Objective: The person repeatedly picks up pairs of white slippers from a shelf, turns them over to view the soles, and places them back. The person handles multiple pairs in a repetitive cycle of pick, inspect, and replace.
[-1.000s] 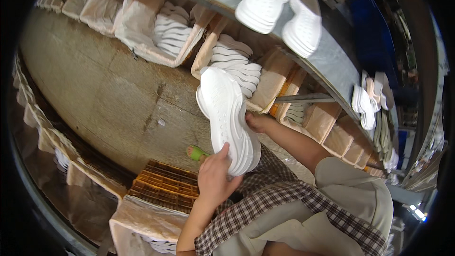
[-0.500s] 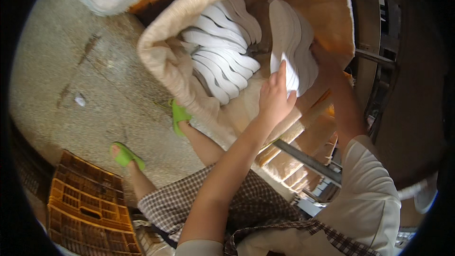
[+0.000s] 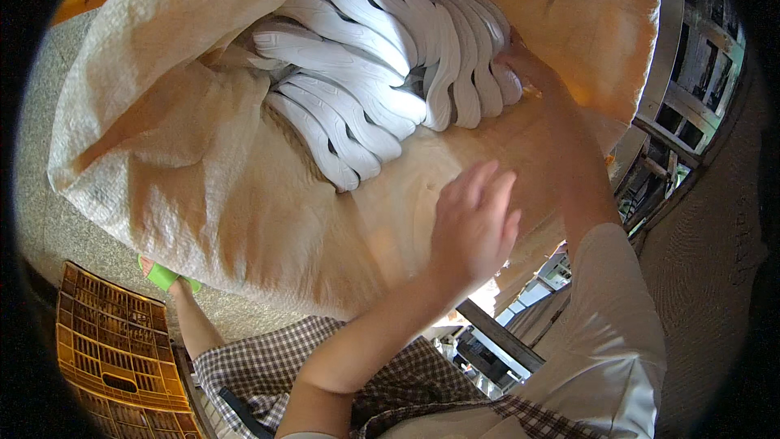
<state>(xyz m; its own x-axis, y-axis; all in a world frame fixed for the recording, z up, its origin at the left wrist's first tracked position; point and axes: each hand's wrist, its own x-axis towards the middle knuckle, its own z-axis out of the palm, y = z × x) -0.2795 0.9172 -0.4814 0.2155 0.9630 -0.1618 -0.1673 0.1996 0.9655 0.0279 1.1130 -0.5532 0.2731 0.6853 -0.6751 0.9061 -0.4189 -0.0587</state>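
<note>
White shoe soles [image 3: 349, 57] lie in rows inside a large beige woven sack [image 3: 187, 219]. One stack of several soles [image 3: 467, 57] stands on edge at the right of the rows, beside them. My right hand [image 3: 524, 65] is at the right side of this stack, its fingers bent against the outermost sole and partly hidden. My left hand [image 3: 475, 223] hangs nearer to me, over the sack's inner wall, apart from the soles. It is open, holds nothing, and its fingers are slightly blurred.
An orange-yellow plastic crate [image 3: 122, 358] stands on the floor at the lower left. A dark metal bar [image 3: 500, 333] runs below my left hand. Metal framing [image 3: 691, 89] lies beyond the sack's right edge. A green sandal [image 3: 162, 276] shows on my foot near the sack.
The held stack has come down against the other soles in the sack. My left hand has let go and drawn back toward me; my right hand stays at the stack. The view has moved closer.
</note>
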